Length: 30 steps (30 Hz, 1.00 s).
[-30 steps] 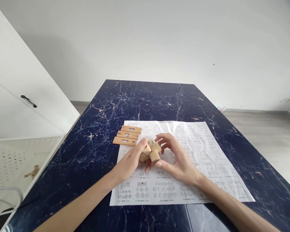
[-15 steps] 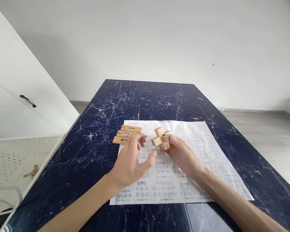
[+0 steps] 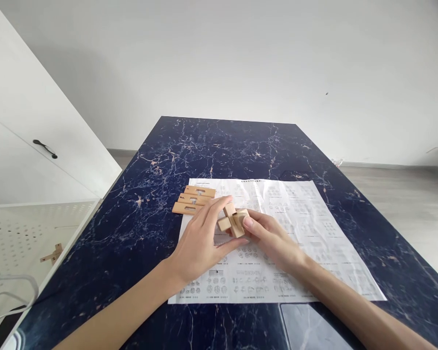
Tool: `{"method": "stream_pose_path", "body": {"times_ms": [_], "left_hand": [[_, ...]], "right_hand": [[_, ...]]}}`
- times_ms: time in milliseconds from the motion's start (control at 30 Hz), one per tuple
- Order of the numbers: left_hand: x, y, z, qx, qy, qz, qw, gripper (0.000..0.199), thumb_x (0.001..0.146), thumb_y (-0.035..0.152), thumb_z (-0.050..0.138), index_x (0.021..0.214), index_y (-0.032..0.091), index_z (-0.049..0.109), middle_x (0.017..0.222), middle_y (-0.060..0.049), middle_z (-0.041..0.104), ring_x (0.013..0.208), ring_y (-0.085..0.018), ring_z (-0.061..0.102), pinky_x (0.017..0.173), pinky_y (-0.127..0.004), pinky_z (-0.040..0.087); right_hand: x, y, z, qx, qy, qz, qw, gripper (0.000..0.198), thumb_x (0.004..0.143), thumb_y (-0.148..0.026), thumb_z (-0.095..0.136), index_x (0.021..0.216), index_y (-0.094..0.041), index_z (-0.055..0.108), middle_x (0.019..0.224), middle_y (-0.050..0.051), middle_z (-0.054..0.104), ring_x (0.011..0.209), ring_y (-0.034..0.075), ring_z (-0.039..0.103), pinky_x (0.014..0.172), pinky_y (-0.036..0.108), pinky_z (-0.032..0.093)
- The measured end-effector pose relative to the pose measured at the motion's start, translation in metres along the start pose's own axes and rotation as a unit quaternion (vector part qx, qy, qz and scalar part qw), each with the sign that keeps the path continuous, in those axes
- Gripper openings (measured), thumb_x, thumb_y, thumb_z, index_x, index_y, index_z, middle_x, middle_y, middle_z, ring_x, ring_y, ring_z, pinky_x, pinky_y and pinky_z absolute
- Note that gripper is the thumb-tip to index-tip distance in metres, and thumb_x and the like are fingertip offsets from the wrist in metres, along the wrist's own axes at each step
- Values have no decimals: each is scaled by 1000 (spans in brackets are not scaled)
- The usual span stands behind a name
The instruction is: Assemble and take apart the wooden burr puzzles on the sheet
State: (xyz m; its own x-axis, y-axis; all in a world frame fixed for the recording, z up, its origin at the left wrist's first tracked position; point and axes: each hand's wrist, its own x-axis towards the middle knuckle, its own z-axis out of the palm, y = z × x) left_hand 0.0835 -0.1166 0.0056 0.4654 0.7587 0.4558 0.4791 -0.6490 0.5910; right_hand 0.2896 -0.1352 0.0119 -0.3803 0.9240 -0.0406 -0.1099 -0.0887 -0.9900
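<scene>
A wooden burr puzzle (image 3: 235,224) of interlocked pale blocks is held above a printed instruction sheet (image 3: 295,209). My right hand (image 3: 273,238) grips it from the right, thumb on a block end facing me. From the left, my left hand (image 3: 200,238) takes it between the fingertips at the top and the thumb at the bottom. Three flat wooden slats (image 3: 192,200) with slots lie just beyond my left hand, partly over the sheet's left edge. The fingers behind the puzzle are largely hidden.
The dark blue marbled table (image 3: 219,150) has a flat glassy panel (image 3: 310,325) at its near edge. To the left, a white perforated bin (image 3: 18,228) contains a wooden cross-shaped piece (image 3: 53,253) and a white cable (image 3: 22,278). A white cabinet (image 3: 40,107) stands behind it.
My left hand has closed onto the puzzle from the left, where it was apart before. The puzzle has shifted slightly left and down, turned a little, still in my right hand.
</scene>
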Motion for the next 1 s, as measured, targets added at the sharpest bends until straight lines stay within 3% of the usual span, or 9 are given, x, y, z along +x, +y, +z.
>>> {"method": "stream_pose_path", "body": {"times_ms": [167, 500, 667, 733, 833, 900, 1000], "left_hand": [[-1, -2, 3, 25, 32, 29, 999, 63, 96, 43, 78, 149, 29, 46, 142, -9, 70, 131, -29, 68, 112, -49, 58], [3, -2, 0, 37, 77, 79, 993, 56, 94, 41, 82, 141, 25, 56, 129, -9, 76, 119, -28, 74, 105, -45, 62], [3, -2, 0, 33, 81, 88, 992, 56, 92, 39, 83, 140, 25, 58, 129, -9, 77, 119, -28, 75, 106, -44, 62], [3, -2, -1, 33, 84, 89, 992, 57, 93, 38, 82, 142, 25, 56, 131, -9, 76, 121, -27, 74, 108, -44, 61], [3, -2, -1, 28, 69, 76, 994, 61, 94, 38, 81, 146, 25, 52, 136, -10, 74, 126, -28, 72, 111, -46, 60], [3, -3, -2, 19, 45, 64, 997, 64, 94, 38, 81, 148, 26, 50, 139, -10, 72, 128, -28, 70, 112, -46, 59], [1, -3, -4, -1, 8, 52, 999, 66, 94, 38, 81, 150, 26, 48, 142, -9, 70, 130, -26, 70, 113, -42, 59]], "right_hand": [[0, 1, 3, 9, 8, 1, 1000, 40, 104, -59, 63, 107, -21, 76, 104, 10, 73, 96, 26, 68, 93, 43, 55], [-4, 3, 6, 18, 8, -19, 1000, 39, 106, -56, 62, 116, -22, 78, 114, 11, 76, 106, 28, 71, 100, 45, 55], [-6, 5, 2, -90, 32, -40, 995, 43, 106, -60, 58, 122, -22, 72, 113, 11, 77, 100, 28, 75, 90, 44, 61], [-7, 6, -2, -203, 79, -99, 971, 40, 107, -55, 59, 131, -23, 67, 121, 12, 76, 104, 28, 74, 90, 44, 62], [-8, 7, -10, -365, 123, -238, 892, 37, 107, -38, 64, 142, -25, 60, 133, 13, 70, 117, 29, 71, 98, 47, 60], [-8, 4, -14, -425, 120, -318, 839, 36, 106, -26, 66, 142, -25, 61, 131, 13, 69, 119, 29, 70, 99, 46, 60], [-7, 1, -18, -463, 112, -376, 795, 31, 104, -15, 66, 134, -23, 66, 119, 12, 70, 109, 27, 71, 90, 42, 62]]}}
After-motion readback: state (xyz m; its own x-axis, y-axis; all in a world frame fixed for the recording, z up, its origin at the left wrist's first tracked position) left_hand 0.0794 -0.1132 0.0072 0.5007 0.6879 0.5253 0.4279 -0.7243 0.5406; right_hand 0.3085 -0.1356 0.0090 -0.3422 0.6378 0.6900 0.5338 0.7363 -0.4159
